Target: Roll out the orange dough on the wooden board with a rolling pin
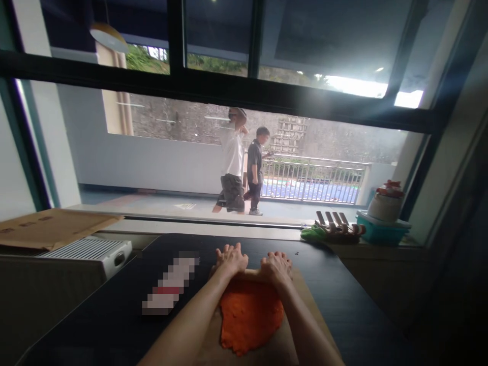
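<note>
Dark worktop (343, 284) before a black-framed window (305, 99), two people (254, 168) on the walkway (114, 196) outside. On a board (307, 300), the orange dough-like sheet (251, 315) appears already flattened, though its ragged edge and uneven surface suggest unfinished rolling; left hand (232, 258) and right hand (277, 264), fingers bent, wrap opposite ends of the rolling pin (253, 275) at the sheet's far edge

Daylight through window (229, 95) | lower corners dark | glare upper right | edges stretched | pixelated patch (171, 283)

Room to pass lies over the table (343, 290) at lower right; the rolling pin (256, 275) blocks lower centre, a pixelated item (171, 284) lower left.
</note>
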`<state>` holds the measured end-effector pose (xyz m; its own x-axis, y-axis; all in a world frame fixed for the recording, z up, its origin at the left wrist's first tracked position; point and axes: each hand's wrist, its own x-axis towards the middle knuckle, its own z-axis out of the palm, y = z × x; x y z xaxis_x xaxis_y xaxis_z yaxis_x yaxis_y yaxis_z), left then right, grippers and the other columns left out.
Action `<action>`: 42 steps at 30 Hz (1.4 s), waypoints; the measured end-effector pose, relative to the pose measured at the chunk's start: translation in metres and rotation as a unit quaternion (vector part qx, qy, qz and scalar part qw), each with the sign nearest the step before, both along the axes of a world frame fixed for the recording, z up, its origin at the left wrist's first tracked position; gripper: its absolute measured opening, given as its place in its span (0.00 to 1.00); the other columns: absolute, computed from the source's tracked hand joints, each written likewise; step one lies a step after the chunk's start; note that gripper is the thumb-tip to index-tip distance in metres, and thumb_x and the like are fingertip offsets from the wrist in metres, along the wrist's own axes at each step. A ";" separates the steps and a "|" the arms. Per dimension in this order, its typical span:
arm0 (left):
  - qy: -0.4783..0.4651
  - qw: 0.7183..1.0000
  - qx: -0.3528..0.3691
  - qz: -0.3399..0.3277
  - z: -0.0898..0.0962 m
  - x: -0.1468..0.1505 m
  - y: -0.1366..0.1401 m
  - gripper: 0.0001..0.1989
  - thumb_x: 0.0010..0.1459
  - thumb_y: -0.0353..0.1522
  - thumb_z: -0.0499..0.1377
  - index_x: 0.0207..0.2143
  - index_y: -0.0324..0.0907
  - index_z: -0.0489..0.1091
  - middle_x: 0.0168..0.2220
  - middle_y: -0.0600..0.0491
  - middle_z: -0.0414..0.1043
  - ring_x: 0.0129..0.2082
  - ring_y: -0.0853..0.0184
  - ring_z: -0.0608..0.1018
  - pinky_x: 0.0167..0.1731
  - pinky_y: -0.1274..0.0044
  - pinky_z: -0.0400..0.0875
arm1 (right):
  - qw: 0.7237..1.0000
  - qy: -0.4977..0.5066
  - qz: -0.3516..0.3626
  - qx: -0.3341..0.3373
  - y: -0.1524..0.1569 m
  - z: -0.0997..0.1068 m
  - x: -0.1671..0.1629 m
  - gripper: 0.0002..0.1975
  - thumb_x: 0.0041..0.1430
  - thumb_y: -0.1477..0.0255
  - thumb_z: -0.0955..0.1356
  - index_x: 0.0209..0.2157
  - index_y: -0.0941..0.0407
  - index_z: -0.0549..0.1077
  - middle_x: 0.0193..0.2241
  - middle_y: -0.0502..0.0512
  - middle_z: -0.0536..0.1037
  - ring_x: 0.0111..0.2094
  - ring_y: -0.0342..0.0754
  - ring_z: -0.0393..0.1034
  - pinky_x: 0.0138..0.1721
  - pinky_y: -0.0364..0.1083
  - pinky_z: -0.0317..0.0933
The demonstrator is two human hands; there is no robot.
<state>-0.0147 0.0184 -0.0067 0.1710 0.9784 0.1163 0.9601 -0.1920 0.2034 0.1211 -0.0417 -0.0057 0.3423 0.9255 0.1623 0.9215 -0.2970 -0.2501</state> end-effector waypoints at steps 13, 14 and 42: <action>-0.001 0.989 0.138 -0.051 -0.010 -0.031 -0.082 0.24 0.62 0.41 0.41 0.47 0.43 0.71 0.48 0.45 0.74 0.55 0.54 0.67 0.56 0.55 0.50 | 0.989 -0.060 0.033 0.129 -0.081 -0.015 -0.026 0.18 0.65 0.67 0.56 0.40 0.53 0.75 0.50 0.59 0.72 0.56 0.55 0.58 0.55 0.52 0.45; 0.001 0.988 0.146 -0.052 -0.011 -0.032 -0.085 0.24 0.62 0.42 0.41 0.47 0.43 0.71 0.48 0.45 0.73 0.54 0.54 0.67 0.56 0.56 0.51 | 0.989 -0.059 0.032 0.132 -0.084 -0.016 -0.027 0.18 0.65 0.67 0.56 0.41 0.53 0.75 0.50 0.58 0.72 0.56 0.55 0.58 0.56 0.52 0.45; 0.002 0.999 0.034 -0.024 -0.001 -0.010 -0.034 0.24 0.59 0.41 0.44 0.50 0.41 0.68 0.51 0.43 0.71 0.55 0.53 0.67 0.56 0.54 0.50 | 0.999 -0.035 0.021 0.032 -0.038 -0.001 -0.012 0.18 0.63 0.68 0.56 0.40 0.55 0.75 0.45 0.61 0.74 0.51 0.55 0.62 0.50 0.52 0.52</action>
<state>-0.0243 -0.0160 -0.0079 0.2180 0.9589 0.1819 0.9502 -0.2510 0.1847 0.1094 -0.0797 -0.0069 0.2886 0.9261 0.2432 0.9489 -0.2426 -0.2020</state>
